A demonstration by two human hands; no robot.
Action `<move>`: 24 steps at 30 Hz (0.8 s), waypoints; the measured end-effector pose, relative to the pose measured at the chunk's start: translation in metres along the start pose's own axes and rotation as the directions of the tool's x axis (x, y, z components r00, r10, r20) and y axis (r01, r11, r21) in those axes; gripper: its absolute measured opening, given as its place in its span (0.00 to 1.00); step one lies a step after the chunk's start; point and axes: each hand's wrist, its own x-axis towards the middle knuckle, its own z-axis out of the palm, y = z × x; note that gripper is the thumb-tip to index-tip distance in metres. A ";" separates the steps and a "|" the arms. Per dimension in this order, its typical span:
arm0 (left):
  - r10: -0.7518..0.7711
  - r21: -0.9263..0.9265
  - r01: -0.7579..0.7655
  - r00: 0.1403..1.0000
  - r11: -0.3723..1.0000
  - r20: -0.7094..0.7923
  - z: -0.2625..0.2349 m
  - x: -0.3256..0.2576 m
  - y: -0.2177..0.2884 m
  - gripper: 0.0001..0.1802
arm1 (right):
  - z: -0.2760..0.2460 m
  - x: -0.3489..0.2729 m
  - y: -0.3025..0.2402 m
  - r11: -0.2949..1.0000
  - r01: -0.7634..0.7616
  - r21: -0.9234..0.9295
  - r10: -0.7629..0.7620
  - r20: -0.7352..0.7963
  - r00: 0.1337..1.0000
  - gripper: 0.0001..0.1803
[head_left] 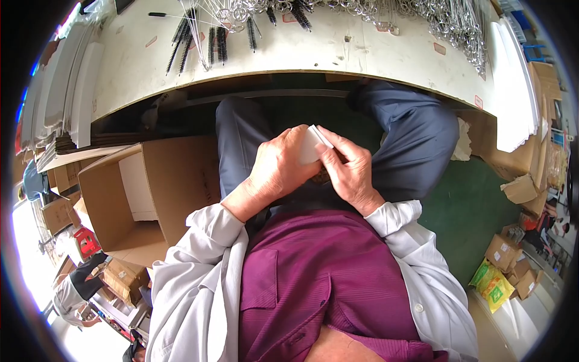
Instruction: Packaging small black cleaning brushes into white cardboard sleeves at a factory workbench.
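Between my two hands, above my lap, is a small white box (pixel 310 146), possibly card; its lower part is hidden by fingers. My left hand (pixel 276 163) wraps round its left side, fingers closed. From the other side my right hand (pixel 353 173) pinches the box's right edge between thumb and fingers. On the white table (pixel 265 63) ahead lie black-bristled brushes (pixel 217 46) with thin wire handles. A large heap of shiny looped metal wire pieces (pixel 458 27) covers the table's far right.
An open brown cardboard box (pixel 172 175) stands at my left. Stacks of white flat card pieces rise at the table's left (pixel 87 90) and right (pixel 512 84) ends. Small cartons (pixel 503 252) and a yellow-green bag (pixel 491 286) sit lower right. Another person (pixel 69 298) is at lower left.
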 end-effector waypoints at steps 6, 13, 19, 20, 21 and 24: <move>-0.034 -0.042 0.034 0.999 0.999 0.014 -0.001 -0.001 -0.004 0.30 | -0.001 -0.004 -0.002 0.955 0.148 -0.259 -0.127 0.098 0.987 0.24; -0.048 -0.063 0.049 0.999 0.997 0.015 -0.006 0.000 -0.005 0.32 | 0.003 0.000 -0.005 0.895 0.276 -0.350 -0.244 0.132 0.961 0.25; -0.019 -0.095 0.012 0.997 0.995 -0.072 -0.002 -0.003 -0.009 0.26 | 0.004 0.003 -0.014 0.905 0.249 -0.344 -0.196 0.184 0.963 0.22; -0.011 -0.102 0.003 0.997 0.995 -0.075 -0.001 -0.004 -0.008 0.25 | 0.005 0.002 -0.006 0.932 0.246 -0.268 -0.216 0.136 0.967 0.21; -0.001 -0.108 -0.007 0.997 0.994 -0.078 -0.001 -0.003 -0.006 0.24 | 0.009 0.003 0.001 0.951 0.244 -0.188 -0.231 0.089 0.969 0.20; -0.060 -0.086 0.055 0.997 0.995 -0.055 -0.009 -0.001 -0.002 0.31 | 0.011 0.008 -0.010 0.987 0.092 -0.134 -0.080 0.095 0.992 0.19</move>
